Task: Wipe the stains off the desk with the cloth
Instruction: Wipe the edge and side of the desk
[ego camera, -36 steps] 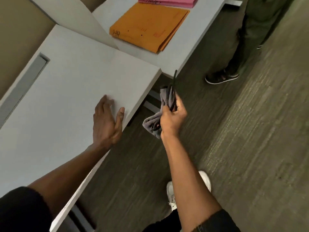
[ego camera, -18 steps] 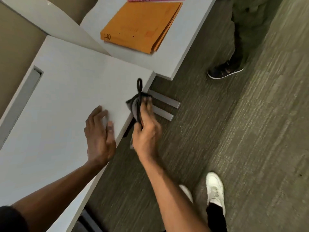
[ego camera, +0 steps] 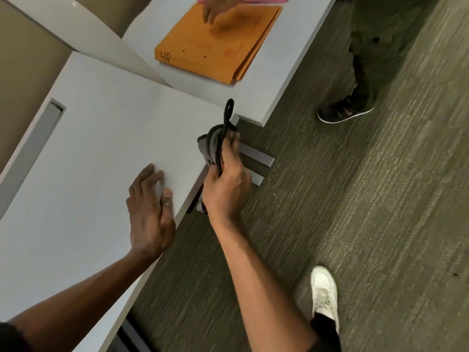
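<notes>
A white desk (ego camera: 96, 148) fills the left half of the head view. My left hand (ego camera: 149, 214) lies flat on it near the front edge, fingers spread, holding nothing. My right hand (ego camera: 225, 189) is closed around a bunched grey cloth (ego camera: 210, 146) with a black loop sticking up from it. The cloth sits at the desk's right front edge, close to the corner. I see no distinct stain on the desk surface.
An adjoining white desk (ego camera: 279, 80) carries orange folders (ego camera: 218, 47) marked HR and a pink one. Another person's hand (ego camera: 213, 8) reaches over the folders; their dark shoe (ego camera: 342, 113) stands on the carpet. A grey slot (ego camera: 30, 153) runs along the desk's left side.
My right hand brought the cloth from out over the floor to the desk's right edge. My left hand stayed flat on the desk. Another person's hand appeared over the orange folders.
</notes>
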Motion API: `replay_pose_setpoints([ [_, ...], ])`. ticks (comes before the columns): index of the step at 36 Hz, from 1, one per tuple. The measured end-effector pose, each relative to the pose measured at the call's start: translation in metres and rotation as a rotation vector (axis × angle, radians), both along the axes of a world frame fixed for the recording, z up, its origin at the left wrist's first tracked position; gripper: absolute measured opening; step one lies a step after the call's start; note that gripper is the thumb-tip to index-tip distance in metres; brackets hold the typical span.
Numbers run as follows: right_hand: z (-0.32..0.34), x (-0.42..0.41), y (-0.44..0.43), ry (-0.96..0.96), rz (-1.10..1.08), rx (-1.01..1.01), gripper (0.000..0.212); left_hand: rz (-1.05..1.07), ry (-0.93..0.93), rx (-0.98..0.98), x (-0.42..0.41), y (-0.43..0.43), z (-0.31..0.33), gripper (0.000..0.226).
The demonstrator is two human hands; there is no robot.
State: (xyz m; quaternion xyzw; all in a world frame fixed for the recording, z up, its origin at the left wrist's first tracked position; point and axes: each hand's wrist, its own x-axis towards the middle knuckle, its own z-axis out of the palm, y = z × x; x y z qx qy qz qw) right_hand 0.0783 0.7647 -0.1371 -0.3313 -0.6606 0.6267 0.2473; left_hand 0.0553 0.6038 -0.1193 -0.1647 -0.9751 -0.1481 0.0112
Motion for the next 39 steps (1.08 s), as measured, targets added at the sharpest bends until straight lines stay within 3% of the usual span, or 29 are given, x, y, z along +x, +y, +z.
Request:
replay_pose_setpoints([
  [4,-0.013,0.041,-0.009,0.028,0.212,0.065,0.075,-0.004,-0.008,-0.004,0.001,0.0,0.0,0.05],
  [6,-0.011,0.047,0.001,-0.004,0.227,0.002,0.072,0.003,-0.016,0.0,0.001,0.001,0.002,0.05],
  [11,0.008,0.023,0.057,-0.023,-0.086,-0.298,0.059,0.018,-0.038,-0.005,0.002,0.003,0.005,0.049],
  [15,0.021,-0.01,0.076,0.005,-0.057,-0.184,0.061,0.018,-0.045,-0.005,0.002,0.005,0.007,0.05],
  [20,0.026,-0.02,0.039,-0.07,0.02,-0.031,0.073,0.012,-0.045,-0.004,0.002,0.005,0.008,0.051],
  [28,0.032,0.025,-0.013,-0.105,0.13,-0.073,0.069,0.023,-0.078,-0.042,-0.001,0.006,0.009,0.053],
  [33,0.043,-0.012,0.023,-0.11,-0.023,-0.262,0.06,0.01,-0.104,-0.035,-0.001,0.005,0.012,0.053],
  [36,0.043,-0.042,0.052,-0.118,-0.1,-0.206,0.056,0.01,-0.134,-0.04,-0.003,0.004,0.013,0.055],
  [39,0.04,-0.042,0.06,-0.147,-0.037,-0.131,0.057,0.005,-0.146,-0.041,-0.003,0.002,0.013,0.054],
])
